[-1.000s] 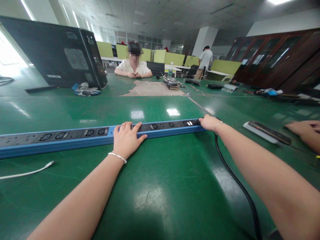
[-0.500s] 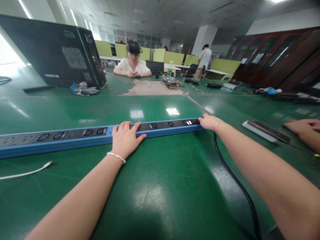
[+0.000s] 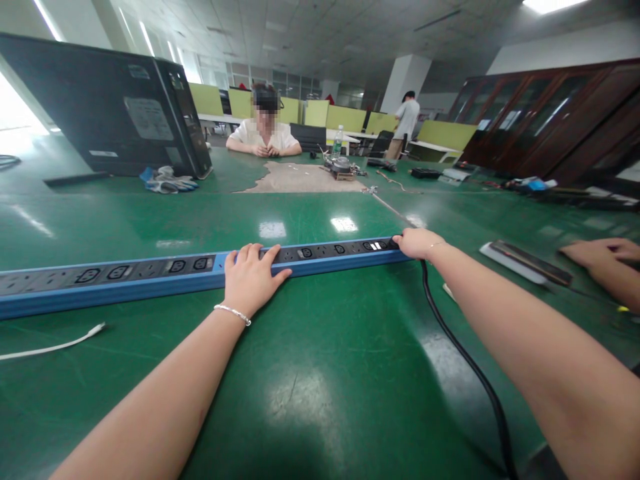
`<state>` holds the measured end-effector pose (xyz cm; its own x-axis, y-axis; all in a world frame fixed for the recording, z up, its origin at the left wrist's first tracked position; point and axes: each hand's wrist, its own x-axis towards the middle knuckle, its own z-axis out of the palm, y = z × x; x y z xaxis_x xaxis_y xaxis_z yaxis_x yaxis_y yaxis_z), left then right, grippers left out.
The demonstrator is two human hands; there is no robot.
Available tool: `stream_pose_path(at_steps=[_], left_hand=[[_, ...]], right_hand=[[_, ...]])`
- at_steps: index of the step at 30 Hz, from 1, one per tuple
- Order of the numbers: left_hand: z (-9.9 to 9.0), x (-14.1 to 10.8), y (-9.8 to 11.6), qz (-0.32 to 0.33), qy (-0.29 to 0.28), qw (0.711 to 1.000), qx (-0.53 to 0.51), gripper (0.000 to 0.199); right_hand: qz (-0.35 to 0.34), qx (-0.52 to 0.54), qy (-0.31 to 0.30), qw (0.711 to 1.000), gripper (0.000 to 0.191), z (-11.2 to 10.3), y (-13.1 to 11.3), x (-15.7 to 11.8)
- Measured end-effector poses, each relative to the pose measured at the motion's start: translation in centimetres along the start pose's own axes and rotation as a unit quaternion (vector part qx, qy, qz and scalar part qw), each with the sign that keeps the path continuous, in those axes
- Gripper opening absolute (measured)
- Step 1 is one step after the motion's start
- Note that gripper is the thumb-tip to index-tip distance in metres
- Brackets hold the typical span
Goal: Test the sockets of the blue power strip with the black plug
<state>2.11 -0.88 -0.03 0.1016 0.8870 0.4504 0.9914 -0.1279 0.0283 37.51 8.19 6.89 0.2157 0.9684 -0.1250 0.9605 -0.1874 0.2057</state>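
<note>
The blue power strip (image 3: 200, 280) lies beneath the left grip (image 3: 251, 280), spread unclenched, its right end grasped by the right grip (image 3: 417, 243), while a bottle (image 3: 338, 140) stands beyond, contents indiscernible.

The green table (image 3: 320, 360) bears a blue power strip (image 3: 165, 288), with a white cable (image 3: 55, 349) in front of it. Farther back, gloves (image 3: 169, 183) lie beside a black tower (image 3: 115, 107).

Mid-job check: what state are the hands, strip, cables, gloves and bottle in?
Blue power strip: lying flat, outlets up.
Left hand: spread, resting on the strip.
Right hand: curled at strip's right end; grip partly hidden.
Black cable: curved, emerging beside right hand.
White cable: visible tip unconnected.
Gloves: heaped, unworn.
Bottle: upright.
</note>
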Motion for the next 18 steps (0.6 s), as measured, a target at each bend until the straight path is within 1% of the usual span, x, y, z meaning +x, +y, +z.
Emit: stream_pose_path(at_steps=[5, 8, 10, 12, 14, 16, 18], left_hand=[[0.0, 0.0, 0.0, 0.001, 0.000, 1.000, -0.001, 0.056], [0.0, 0.0, -0.1, 0.001, -0.002, 1.000, -0.001, 0.056], [0.0, 0.0, -0.1, 0.001, 0.001, 1.000, -0.002, 0.056], [0.1, 0.0, -0.1, 0.002, 0.004, 1.000, -0.004, 0.056], [0.1, 0.0, -0.1, 0.003, 0.005, 1.000, -0.006, 0.056], [0.2, 0.1, 0.0, 0.003, 0.004, 1.000, -0.008, 0.056], [0.2, 0.1, 0.0, 0.003, 0.005, 1.000, -0.008, 0.056]], right_hand=[[-0.025, -0.018, -0.017, 0.999, 0.052, -0.2, 0.3, 0.2], [-0.041, -0.031, -0.022, 0.998, 0.051, -0.6, 0.6, 0.4], [-0.046, -0.021, -0.028, 0.998, 0.050, -1.0, 1.1, 0.5], [-0.022, 0.032, -0.054, 0.998, 0.051, -1.1, 1.8, 0.4], [0.020, 0.122, -0.078, 0.989, 0.052, -1.1, 2.5, 0.2], [0.050, 0.207, -0.077, 0.974, 0.051, -0.8, 3.3, 0.0], [0.058, 0.247, -0.055, 0.966, 0.051, -0.5, 4.2, -0.1]])
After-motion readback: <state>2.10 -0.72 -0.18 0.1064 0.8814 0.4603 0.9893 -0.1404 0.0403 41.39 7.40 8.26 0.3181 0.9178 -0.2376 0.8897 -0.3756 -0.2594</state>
